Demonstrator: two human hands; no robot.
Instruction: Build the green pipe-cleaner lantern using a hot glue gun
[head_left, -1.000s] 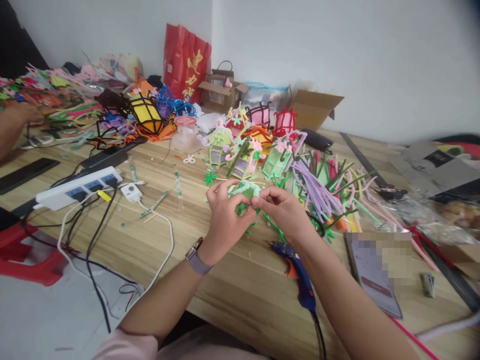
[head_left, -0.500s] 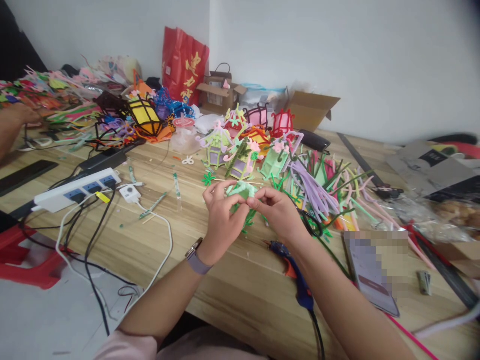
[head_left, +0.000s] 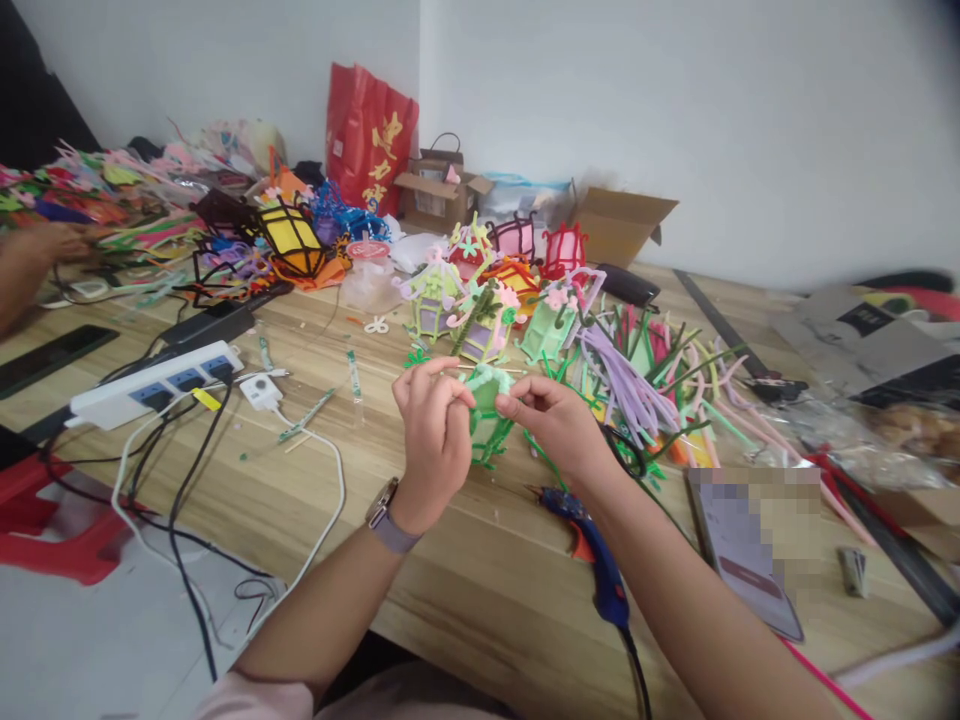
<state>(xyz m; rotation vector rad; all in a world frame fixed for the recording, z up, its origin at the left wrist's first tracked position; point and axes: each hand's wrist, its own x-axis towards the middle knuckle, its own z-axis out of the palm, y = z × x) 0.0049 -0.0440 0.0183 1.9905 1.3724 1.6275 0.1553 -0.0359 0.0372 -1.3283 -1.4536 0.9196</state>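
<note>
A small green pipe-cleaner lantern [head_left: 489,425] with a pale mint rim stands between my hands over the table. My left hand [head_left: 435,430], a watch on its wrist, has its fingers curled against the lantern's left side. At the upper right rim, my right hand [head_left: 551,415] pinches thumb and forefinger together on the mint pipe cleaner. Just below my right hand a blue glue gun [head_left: 596,570] lies on the wood. Behind the lantern are several other lanterns, among them a pale green one [head_left: 547,332] and a pink one with a red frame [head_left: 564,248].
Purple pipe cleaners [head_left: 626,380] and other loose stems lie to the right, near a phone [head_left: 742,560]. A white power strip [head_left: 157,382] with trailing cables sits at the left. Another person's hand [head_left: 45,255] is at the far left. A red bag [head_left: 371,140] stands behind.
My left hand has drawn back from the rim and shifted slightly left, so more of the lantern's green side shows. The right hand's pinch stays at the rim.
</note>
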